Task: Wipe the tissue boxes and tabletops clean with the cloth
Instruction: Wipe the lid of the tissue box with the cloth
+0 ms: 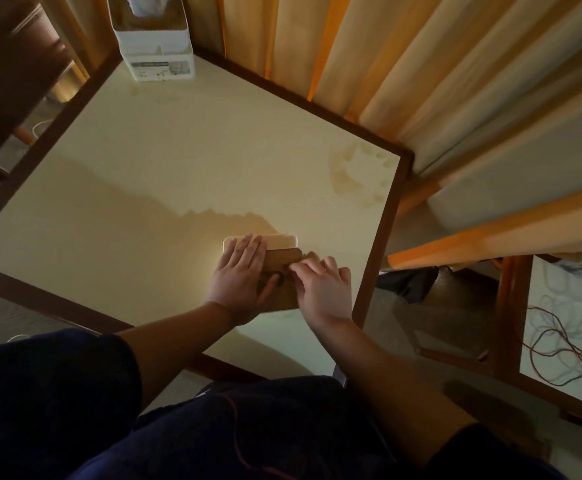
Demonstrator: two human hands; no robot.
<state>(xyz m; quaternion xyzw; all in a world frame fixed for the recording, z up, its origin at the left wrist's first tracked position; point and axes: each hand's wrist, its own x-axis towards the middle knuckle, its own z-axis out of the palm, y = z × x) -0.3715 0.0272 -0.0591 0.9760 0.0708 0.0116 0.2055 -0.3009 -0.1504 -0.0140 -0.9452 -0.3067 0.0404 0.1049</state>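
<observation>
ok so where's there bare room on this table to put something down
Widest bare patch: middle and left of the table, between the far box and the near box. The right corner by the curtain is bare too, but has a stain. Crowded only at front right, where left hand and right hand cover the near box.

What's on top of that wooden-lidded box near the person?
Both hands: the left hand lies flat on the tissue box, the right hand curls at its right edge. They cover most of the lid; any cloth beneath is hidden.
</observation>
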